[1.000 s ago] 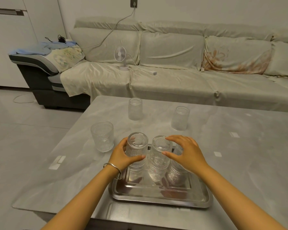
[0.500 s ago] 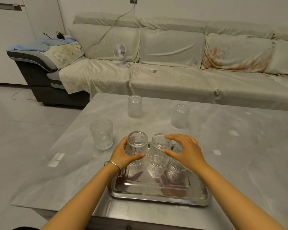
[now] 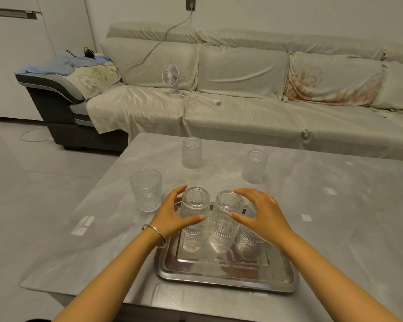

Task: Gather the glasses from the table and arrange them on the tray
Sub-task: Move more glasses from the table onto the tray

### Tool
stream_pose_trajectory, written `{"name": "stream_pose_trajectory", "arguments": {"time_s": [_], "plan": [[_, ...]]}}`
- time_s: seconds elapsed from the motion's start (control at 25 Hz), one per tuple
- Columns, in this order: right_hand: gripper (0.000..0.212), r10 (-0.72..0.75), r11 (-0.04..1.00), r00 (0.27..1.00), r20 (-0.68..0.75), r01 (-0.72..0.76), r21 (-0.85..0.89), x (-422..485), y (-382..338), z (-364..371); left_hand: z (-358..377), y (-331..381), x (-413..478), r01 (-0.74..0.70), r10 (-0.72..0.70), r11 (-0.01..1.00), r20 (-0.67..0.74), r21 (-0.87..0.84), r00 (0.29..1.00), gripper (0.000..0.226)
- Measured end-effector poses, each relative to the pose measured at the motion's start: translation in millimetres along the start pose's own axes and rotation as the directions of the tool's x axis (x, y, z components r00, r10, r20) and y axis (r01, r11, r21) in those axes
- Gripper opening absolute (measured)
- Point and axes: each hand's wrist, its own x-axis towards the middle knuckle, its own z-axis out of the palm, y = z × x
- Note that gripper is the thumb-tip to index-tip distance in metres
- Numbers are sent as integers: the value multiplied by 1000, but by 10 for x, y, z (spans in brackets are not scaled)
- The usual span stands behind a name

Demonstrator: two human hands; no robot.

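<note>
Left hand: curled in a wide C around the left glass on the tray, thumb reaching across its near side, fingers round the far side. It looks to have the glass in its grasp, palm against the ribbed wall.
Right hand: spread and arched, fingers fanned over the right glass, which it mostly hides. The fingertips reach over the rim of the middle glass and the thumb points at its side; whether it grips either glass, I cannot tell.
Bracelet: a thin silver band on the left wrist.
Tray: shiny steel, rectangular, at the near edge of the table, with its front half bare.
Glasses on tray: three ribbed tumblers in a row along the back, standing close together.
Glasses off tray: three on the table. An upright tumbler stands just left of the tray, near the left hand. A far-left glass and a far-right glass stand well back, apart from each other.
Background: a covered sofa with a small desk fan on the seat.
</note>
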Motion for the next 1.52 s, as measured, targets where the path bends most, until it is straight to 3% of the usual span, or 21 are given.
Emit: {"name": "stream_pose_trajectory", "arguments": {"time_s": [0.16,0.28,0.44,0.56,0.64,0.76,0.92,1.08,1.2,1.28,1.36,1.52], "plan": [[66,-24,987,1000,-8,25,160,111,-259,21,-322,244,-22,-83,78,995,-92,-48,993,65],[62,-52,978,998,39,43,204,225,-456,138,-607,224,38,-153,180,982,-286,113,941,55],[56,-84,985,992,95,68,156,346,-573,338,-866,3,215,69,48,940,-329,335,943,80],[53,-76,990,990,120,60,127,386,-567,428,-909,-97,353,92,62,886,-315,454,947,92],[54,-71,995,989,128,61,82,382,-550,457,-924,-155,419,129,8,887,-295,443,955,95],[55,-62,997,990,125,55,59,376,-544,465,-915,-239,455,193,-80,907,-297,374,952,93],[55,-55,997,990,129,47,65,372,-552,461,-902,-238,404,190,-77,940,-368,283,927,87],[53,-59,998,983,175,51,47,349,-596,400,-964,13,248,89,-116,993,-455,-80,883,78],[59,-19,985,985,172,-12,173,280,-742,332,-933,371,62,38,-180,928,-354,-371,918,82],[71,41,873,987,156,-111,475,221,-948,249,-849,594,-80,33,-196,824,-230,-565,953,83],[76,41,702,987,157,-140,699,170,-1119,167,-738,754,-206,23,-145,758,-134,-652,980,74],[70,46,557,994,96,-105,824,9,-1226,-37,-610,912,-376,19,-54,756,-34,-654,998,61]]}}
